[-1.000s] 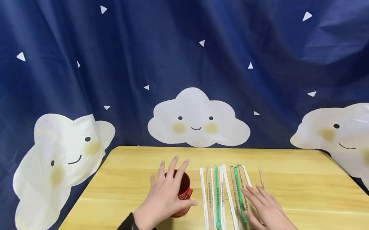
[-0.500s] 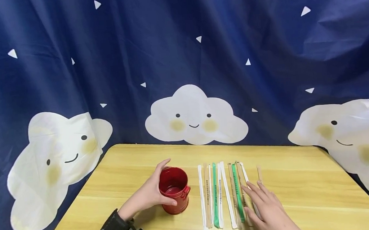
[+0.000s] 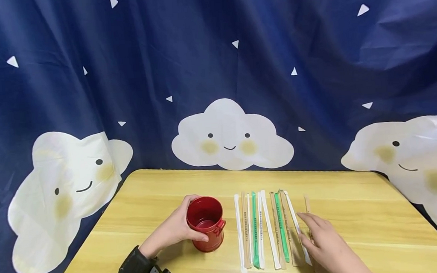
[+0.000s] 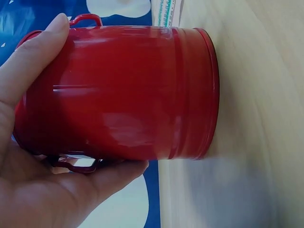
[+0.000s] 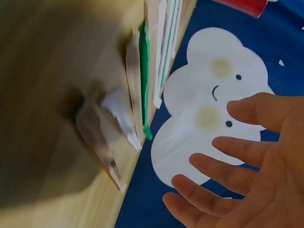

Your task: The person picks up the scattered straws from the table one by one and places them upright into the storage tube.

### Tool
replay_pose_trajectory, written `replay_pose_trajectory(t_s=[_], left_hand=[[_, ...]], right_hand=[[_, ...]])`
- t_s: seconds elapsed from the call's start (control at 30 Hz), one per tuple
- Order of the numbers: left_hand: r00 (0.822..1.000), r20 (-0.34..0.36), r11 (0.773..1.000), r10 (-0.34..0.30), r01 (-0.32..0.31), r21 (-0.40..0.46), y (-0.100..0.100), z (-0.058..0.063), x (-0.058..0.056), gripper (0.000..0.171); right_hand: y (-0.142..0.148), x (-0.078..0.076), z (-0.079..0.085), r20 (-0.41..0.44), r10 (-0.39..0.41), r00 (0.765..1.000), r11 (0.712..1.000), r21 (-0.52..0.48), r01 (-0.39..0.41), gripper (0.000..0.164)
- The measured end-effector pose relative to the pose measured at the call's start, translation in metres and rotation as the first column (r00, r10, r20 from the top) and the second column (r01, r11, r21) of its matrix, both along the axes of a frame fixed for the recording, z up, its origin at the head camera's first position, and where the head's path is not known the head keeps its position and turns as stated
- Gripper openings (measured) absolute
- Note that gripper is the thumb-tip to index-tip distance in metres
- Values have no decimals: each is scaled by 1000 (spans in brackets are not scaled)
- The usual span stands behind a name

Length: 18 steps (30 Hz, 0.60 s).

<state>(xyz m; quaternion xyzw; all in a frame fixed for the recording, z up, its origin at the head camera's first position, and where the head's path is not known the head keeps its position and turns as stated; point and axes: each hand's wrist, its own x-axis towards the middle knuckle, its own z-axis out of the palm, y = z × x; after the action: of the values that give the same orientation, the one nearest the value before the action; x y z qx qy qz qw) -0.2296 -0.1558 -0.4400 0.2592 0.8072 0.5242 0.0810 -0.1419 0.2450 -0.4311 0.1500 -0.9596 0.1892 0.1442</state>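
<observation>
My left hand [image 3: 179, 225] grips a small red bucket [image 3: 210, 241] from its left side, thumb in front and fingers round the back. The bucket is upright with its mouth facing up; a small handle loop shows on its right. In the left wrist view, thumb and fingers hold the bucket's wall [image 4: 118, 95]. My right hand [image 3: 327, 243] hovers by the right end of a row of paper-wrapped straws, over a brown straw [image 3: 307, 204] and close to a white straw [image 3: 294, 216]. The right wrist view shows that hand [image 5: 256, 166] with fingers spread, holding nothing.
Several wrapped straws lie side by side right of the bucket, among them two green straws, one left [image 3: 255, 232] and one right [image 3: 281, 230]. They rest on a wooden table [image 3: 383, 226]. A dark blue curtain [image 3: 140, 74] with clouds hangs behind its far edge.
My left hand has gone from spread over the bucket's mouth to gripping its side. My right hand has shifted slightly right, uncovering more of the white straw.
</observation>
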Motion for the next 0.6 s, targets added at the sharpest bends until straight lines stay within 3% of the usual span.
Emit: replay_pose_trajectory(t_s=[0.17,0.27,0.47,0.6], left_hand=[[1000,-15,1000,-6,6,-12,0,2,-1,97],[1000,-26,1000,-1,1,-19,-1,2,-2,97],[999,-37,1000,-8,7,-24,-1,1,-3,95],[999,-23,1000,-22,22,-9,0,-1,-2,94]], right_hand=[[12,-17,3,50,-48,998,999,-9,49,46],[18,-29,1,131,-85,988,996,-17,88,51],[25,-48,-3,349,-146,925,985,-40,171,52],[26,-56,-4,399,-165,902,978,-56,203,40]])
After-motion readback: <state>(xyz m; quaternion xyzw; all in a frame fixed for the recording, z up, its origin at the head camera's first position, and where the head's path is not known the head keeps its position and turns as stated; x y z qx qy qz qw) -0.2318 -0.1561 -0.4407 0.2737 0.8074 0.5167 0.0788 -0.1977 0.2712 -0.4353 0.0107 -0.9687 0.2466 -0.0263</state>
